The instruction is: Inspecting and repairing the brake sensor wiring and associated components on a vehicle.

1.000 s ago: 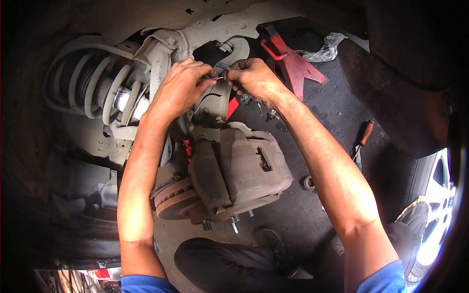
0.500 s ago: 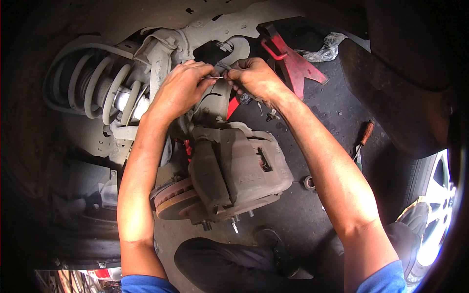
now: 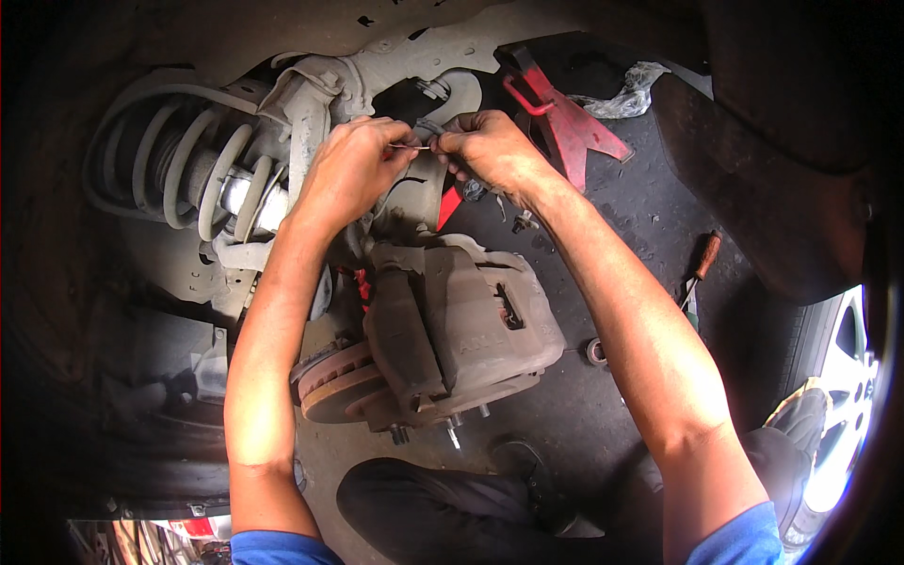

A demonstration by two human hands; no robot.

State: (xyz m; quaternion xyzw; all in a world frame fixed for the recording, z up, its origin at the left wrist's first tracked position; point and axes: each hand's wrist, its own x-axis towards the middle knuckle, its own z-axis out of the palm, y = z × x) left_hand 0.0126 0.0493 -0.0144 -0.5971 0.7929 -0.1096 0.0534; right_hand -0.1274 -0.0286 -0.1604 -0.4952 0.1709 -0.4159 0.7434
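Both my hands meet above a grimy brake caliper (image 3: 471,330) that sits over a rusty brake disc (image 3: 330,381). My left hand (image 3: 353,169) and my right hand (image 3: 485,146) pinch the two ends of a thin metal pin or wire (image 3: 421,147) stretched between them, close to the steering knuckle (image 3: 419,193). A grey coil spring on its strut (image 3: 202,174) lies just left of my left hand. What the pin is attached to is hidden behind my fingers.
A red jack stand (image 3: 560,113) stands on the dark floor behind my right hand, with a crumpled rag (image 3: 626,94) past it. A screwdriver with an orange handle (image 3: 702,264) and a small ring (image 3: 596,351) lie right of my forearm. A wheel rim (image 3: 843,414) shows at the right edge.
My hands have drawn slightly apart, so the thin pin now shows between them. The caliper and the rest stay where they were.
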